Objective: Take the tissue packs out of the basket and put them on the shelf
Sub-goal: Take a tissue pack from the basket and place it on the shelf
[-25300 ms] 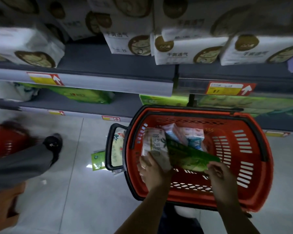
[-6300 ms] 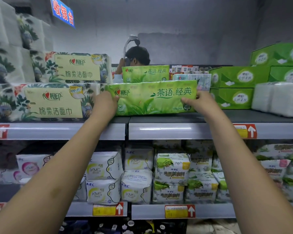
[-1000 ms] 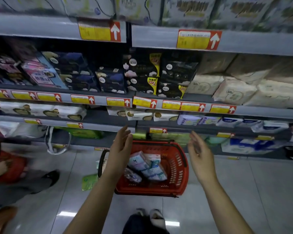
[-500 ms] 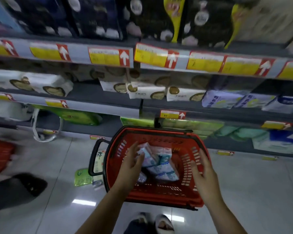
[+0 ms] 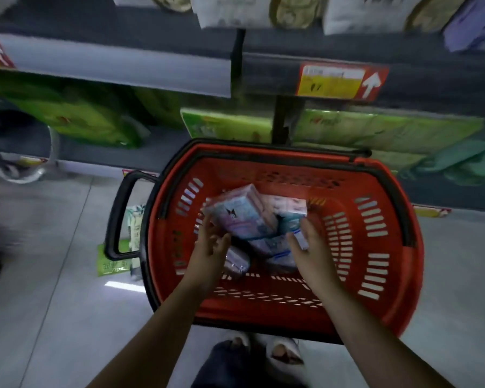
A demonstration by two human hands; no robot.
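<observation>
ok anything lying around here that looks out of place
Yes: a green packet and a pale pack lie on the floor tiles beside the red basket, behind its black handle, rather than on a shelf. The packs inside the basket are a loose jumble.

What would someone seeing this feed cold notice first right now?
The red basket on the floor, filling the middle of the view below the shelf. Inside it, the left hand and right hand flank a heap of pastel tissue packs, seemingly touching it, though blur hides whether either has closed on a pack. Behind the basket, green packs line the lowest shelf.
</observation>
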